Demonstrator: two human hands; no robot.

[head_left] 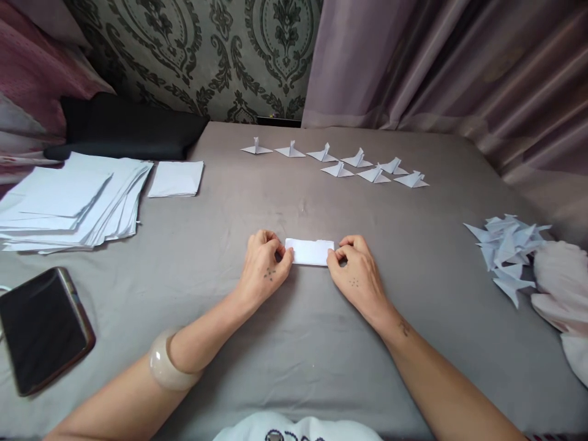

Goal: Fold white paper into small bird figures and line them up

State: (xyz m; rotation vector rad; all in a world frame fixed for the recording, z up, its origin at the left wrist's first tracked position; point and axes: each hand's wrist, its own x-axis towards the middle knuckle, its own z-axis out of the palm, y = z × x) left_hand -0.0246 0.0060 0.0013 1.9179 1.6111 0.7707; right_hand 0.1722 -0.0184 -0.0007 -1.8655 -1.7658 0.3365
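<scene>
A small white sheet of paper (312, 252), folded into a narrow rectangle, lies in front of me at the middle of the cloth-covered surface. My left hand (267, 262) pinches its left end between thumb and fingers. At the opposite end, my right hand (358, 269) grips the paper in the same way. The long folded edge faces me, and the upper edge looks slightly uneven. Both hands rest low over the grey cloth (294, 343).
Folded paper birds (337, 169) stand in rows at the back. More paper birds (509, 245) are heaped at the right beside a pale cloth (563, 288). Left are a large paper stack (101, 208), small square sheets (176, 179), a dark tablet (46, 331) and a black item (128, 128).
</scene>
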